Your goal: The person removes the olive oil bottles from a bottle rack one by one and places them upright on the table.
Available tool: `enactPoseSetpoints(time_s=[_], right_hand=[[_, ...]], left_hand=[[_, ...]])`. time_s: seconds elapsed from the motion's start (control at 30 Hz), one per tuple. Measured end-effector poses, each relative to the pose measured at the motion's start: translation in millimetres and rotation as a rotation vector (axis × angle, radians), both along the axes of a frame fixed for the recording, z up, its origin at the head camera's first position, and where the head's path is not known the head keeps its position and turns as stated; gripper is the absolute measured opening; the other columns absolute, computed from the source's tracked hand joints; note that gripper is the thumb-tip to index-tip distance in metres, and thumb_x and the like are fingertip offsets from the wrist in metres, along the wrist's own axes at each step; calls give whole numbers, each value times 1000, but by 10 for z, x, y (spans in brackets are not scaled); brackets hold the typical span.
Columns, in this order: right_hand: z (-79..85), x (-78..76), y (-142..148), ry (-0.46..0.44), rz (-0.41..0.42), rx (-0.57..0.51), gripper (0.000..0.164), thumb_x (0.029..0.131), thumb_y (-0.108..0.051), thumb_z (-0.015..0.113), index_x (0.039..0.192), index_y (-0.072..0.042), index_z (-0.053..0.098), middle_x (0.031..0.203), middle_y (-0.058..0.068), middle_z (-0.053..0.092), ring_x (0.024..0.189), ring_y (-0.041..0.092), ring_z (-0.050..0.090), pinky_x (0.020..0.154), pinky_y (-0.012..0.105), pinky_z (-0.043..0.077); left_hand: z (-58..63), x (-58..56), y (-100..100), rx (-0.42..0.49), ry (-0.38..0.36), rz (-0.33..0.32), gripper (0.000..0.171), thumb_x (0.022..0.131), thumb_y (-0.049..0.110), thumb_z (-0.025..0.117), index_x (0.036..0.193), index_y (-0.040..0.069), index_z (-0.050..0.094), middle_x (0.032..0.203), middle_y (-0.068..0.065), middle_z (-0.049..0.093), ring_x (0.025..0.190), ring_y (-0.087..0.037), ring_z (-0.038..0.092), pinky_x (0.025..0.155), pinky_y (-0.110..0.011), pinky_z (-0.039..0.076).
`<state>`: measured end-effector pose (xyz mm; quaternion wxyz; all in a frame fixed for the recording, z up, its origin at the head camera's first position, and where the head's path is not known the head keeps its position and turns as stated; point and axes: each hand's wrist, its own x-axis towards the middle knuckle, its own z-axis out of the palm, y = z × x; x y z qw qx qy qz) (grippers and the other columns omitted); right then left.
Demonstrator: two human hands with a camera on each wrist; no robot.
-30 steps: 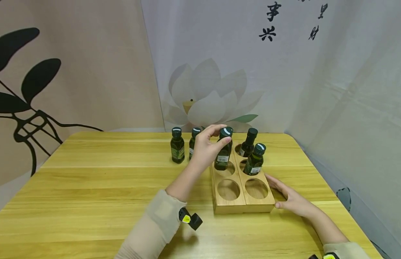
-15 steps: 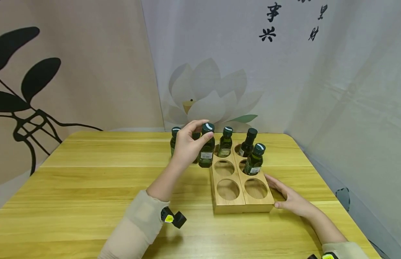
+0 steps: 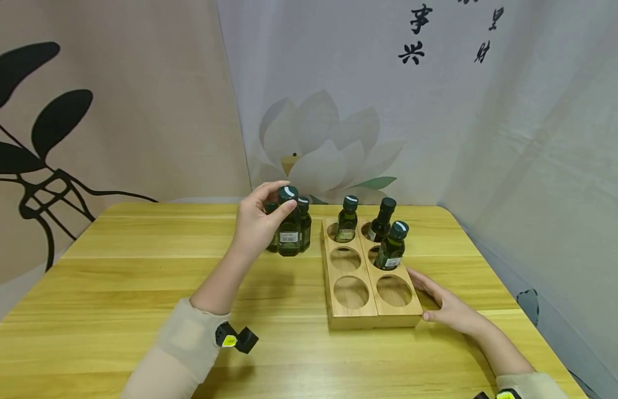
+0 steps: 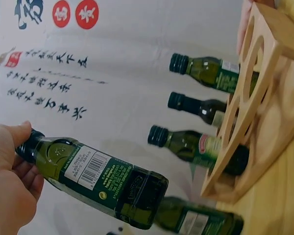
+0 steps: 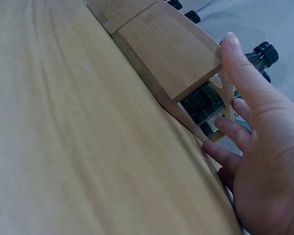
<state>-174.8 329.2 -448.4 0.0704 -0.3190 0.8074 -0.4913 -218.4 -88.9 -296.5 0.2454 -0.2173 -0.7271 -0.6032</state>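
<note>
My left hand (image 3: 254, 224) pinches a small green glass bottle (image 3: 289, 235) by its dark cap, thumb in front, and holds it upright over the table. In the left wrist view the bottle (image 4: 95, 171) shows a white barcode label. Behind it stand two similar bottles: one (image 3: 305, 228) at its right, the other (image 3: 272, 244) mostly hidden by the hand. My right hand (image 3: 448, 307) rests beside the right side of the wooden bottle rack (image 3: 351, 322), fingers loosely spread, fingertips right at its side in the right wrist view.
Three bottles stand in the rack: one at the back left (image 3: 346, 226), a slimmer-necked one at the back right (image 3: 381, 224), and one in the middle right hole (image 3: 391, 250). Its other three holes hold nothing. A printed curtain (image 3: 189, 111) hangs behind the table (image 3: 139, 288).
My left hand has carried the bottle leftward from over the rack to in front of the standing bottles. The back left bottle in the rack came into full view. My right hand has stayed put.
</note>
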Motion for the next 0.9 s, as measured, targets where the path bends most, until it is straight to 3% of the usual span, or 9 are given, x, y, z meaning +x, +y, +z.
enactPoseSetpoints(time_s=[0.17,0.5,0.9], right_hand=[[12,4,-11,1,3,-8,83,90,-41,65,154,-15,19,153,20,25,132,7,35,104,15,21],[5,-2,-4,7,4,-4,83,90,-39,66,154,-16,19,152,20,25,132,7,35,104,14,21],[7,5,-7,-3,-2,-4,83,90,-40,66,154,-16,19,152,20,26,131,7,36,103,14,21]], left_hand=[[22,-5,-158,-11,9,39,32,85,5,73,115,-1,66,106,-10,64,93,-14,55,85,-31,45],[54,-18,-460,-42,21,105,31,88,4,69,117,-3,65,104,-13,63,91,-13,55,83,-23,44],[70,-153,-694,-24,-19,144,32,89,6,69,119,-4,63,99,-7,63,90,-11,57,89,-27,44]])
